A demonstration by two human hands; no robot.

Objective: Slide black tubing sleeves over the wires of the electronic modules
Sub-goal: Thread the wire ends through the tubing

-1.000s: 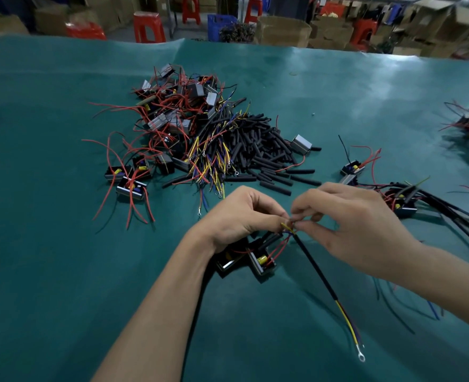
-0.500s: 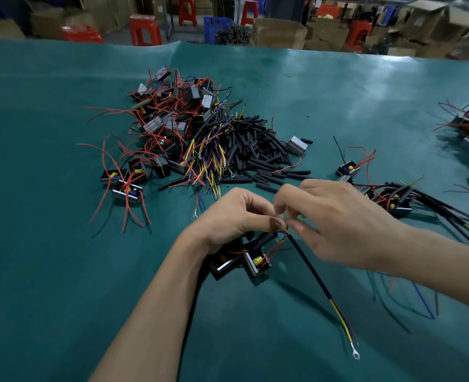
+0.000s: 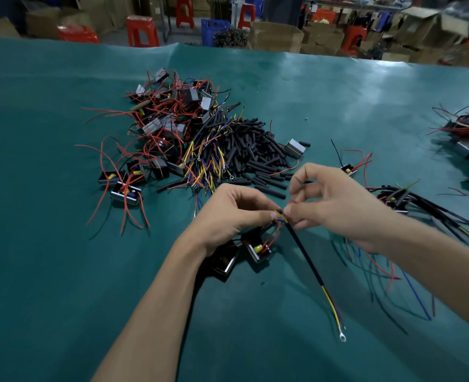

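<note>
Two thin, limp wires (image 3: 280,216) at frame centre are pinched by the left hand (image 3: 233,213); the light, pliable sleeve (image 3: 305,255) is pinched at its upper end by the right hand (image 3: 335,208).

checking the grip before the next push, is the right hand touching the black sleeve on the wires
Touching. The head view shows the right hand pinching the top end of the black sleeve, with no gap, just where the yellow wires emerge.
</note>
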